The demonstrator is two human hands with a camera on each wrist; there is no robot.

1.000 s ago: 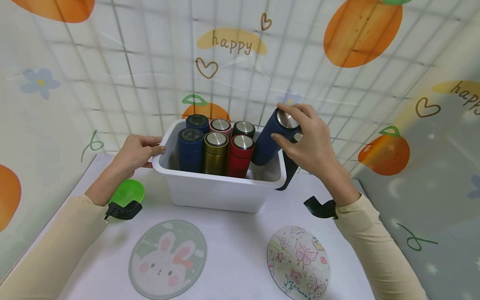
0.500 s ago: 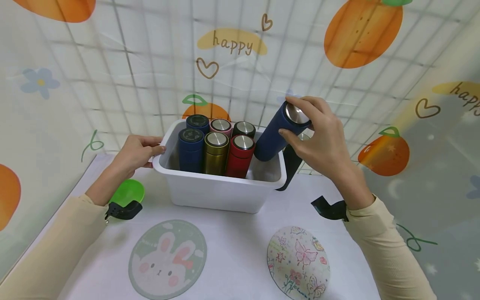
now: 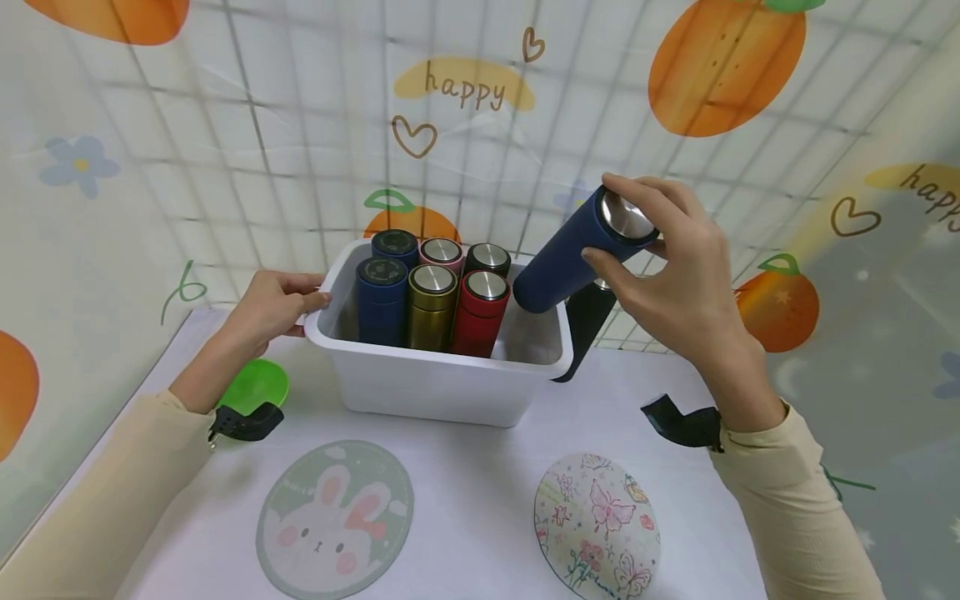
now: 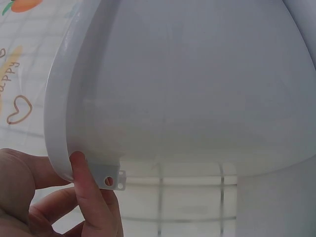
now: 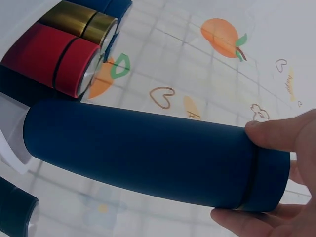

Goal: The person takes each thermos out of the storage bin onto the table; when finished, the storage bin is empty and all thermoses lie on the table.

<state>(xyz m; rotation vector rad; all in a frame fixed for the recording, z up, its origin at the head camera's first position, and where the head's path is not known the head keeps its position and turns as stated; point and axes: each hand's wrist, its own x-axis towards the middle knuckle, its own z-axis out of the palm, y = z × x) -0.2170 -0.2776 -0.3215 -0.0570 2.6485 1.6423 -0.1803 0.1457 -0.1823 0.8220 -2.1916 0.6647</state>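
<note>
My right hand (image 3: 678, 275) grips a dark blue thermos (image 3: 570, 254) near its steel-topped lid. The thermos tilts strongly, its base low over the right end of a white plastic tub (image 3: 442, 383). In the right wrist view the blue thermos (image 5: 148, 153) lies across the picture, thumb and fingers on either side of its cap end. My left hand (image 3: 273, 308) pinches the tub's left rim, and the left wrist view shows the fingers (image 4: 91, 197) at that rim. Inside the tub stand several thermoses, among them a red one (image 3: 480, 321), a gold one (image 3: 431, 317) and a blue one (image 3: 382, 308).
A black thermos (image 3: 588, 321) stands outside the tub, behind its right end. A green bowl (image 3: 258, 383) sits under my left forearm. Two round mats lie in front: a rabbit mat (image 3: 333, 521) and a butterfly mat (image 3: 596, 525). A wire grid backs the table.
The right hand has moved right and up with the blue thermos, which leans further over and has risen in the tub. The left hand stays on the rim.
</note>
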